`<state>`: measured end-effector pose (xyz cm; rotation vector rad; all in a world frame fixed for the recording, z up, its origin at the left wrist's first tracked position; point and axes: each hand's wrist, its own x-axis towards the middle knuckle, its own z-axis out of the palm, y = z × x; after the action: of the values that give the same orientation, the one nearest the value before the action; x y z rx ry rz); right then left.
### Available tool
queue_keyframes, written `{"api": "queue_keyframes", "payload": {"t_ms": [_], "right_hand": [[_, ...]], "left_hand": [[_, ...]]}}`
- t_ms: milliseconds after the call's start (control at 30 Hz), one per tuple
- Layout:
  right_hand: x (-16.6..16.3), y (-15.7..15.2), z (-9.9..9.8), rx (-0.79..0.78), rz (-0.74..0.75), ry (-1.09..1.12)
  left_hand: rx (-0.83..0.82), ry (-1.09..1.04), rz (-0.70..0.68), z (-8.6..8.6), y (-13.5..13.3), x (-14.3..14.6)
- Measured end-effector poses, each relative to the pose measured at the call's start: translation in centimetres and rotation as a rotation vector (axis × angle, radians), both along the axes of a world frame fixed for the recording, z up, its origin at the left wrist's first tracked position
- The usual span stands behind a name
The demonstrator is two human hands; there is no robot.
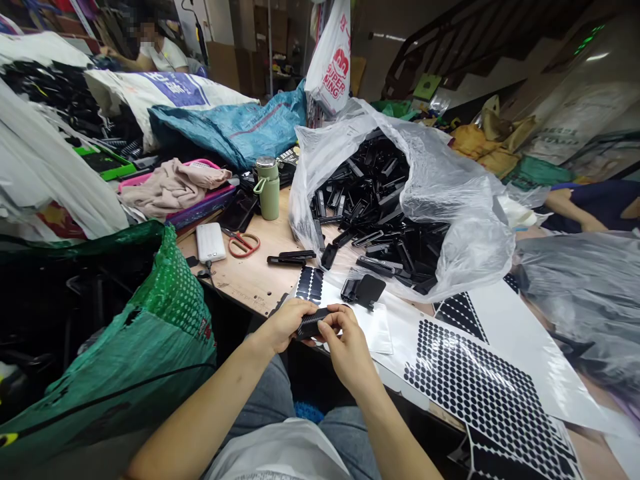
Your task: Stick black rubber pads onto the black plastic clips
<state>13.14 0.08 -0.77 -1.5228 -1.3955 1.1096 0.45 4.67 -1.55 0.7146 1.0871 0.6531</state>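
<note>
Both of my hands hold one black plastic part (311,324) in front of my lap, at the table's edge. My left hand (287,323) is closed around its left end, thumb on top. With bent fingers, my right hand (345,340) grips the other end; a small sticker there, if any, is too small to make out. Just beyond lies a black holder with a flat square plate (364,291). A small sheet of black oval stickers (309,285) is close to my left hand. To the right spreads a large sheet of round black stickers (470,367).
A clear plastic bag (460,220) spills black parts (380,193) onto the table (240,280). Left are red-handled scissors (244,245), a white power bank (211,242) and a green bottle (267,190). A green sack (165,320) stands at my left. Other people sit nearby.
</note>
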Motion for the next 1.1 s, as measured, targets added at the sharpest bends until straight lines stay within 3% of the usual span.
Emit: {"api": "queue_keyframes", "payload": {"t_ms": [233, 400, 467, 633, 700, 800, 933, 1033, 1100], "right_hand": [[-0.4, -0.5, 0.0, 0.049, -0.016, -0.006], [-0.4, -0.3, -1.9, 0.208, -0.154, -0.090], [2.0, 0.0, -3.4, 0.189, -0.263, -0.135], [13.4, -0.9, -7.4, -0.217, -0.414, -0.586], [16.8, -1.7, -8.5, -0.277, -0.418, -0.623], [18.9, -2.5, -9.5, -0.303, -0.398, -0.610], [18.1, -2.8, -8.4, -0.273, -0.393, -0.585], [15.2, -2.9, -5.5, -0.170, -0.328, -0.449], [12.3, -2.8, -3.2, -0.035, -0.231, -0.186]], "left_hand": [[0.007, 0.012, 0.013, 0.2, -0.3, 0.3], [0.036, 0.039, 0.047, 0.0, -0.1, 0.4], [0.027, 0.061, 0.010, -0.1, 0.0, 0.4], [-0.008, 0.084, -0.077, -0.6, 0.4, 1.1], [-0.018, 0.072, -0.126, -0.8, 0.5, 1.8], [-0.040, 0.046, -0.188, -0.8, 0.5, 3.1], [-0.070, 0.033, -0.209, -1.0, 0.6, 4.0], [-0.095, 0.025, -0.217, -1.2, 0.6, 4.2], [-0.110, 0.018, -0.215, -1.2, 0.6, 4.3]]}}
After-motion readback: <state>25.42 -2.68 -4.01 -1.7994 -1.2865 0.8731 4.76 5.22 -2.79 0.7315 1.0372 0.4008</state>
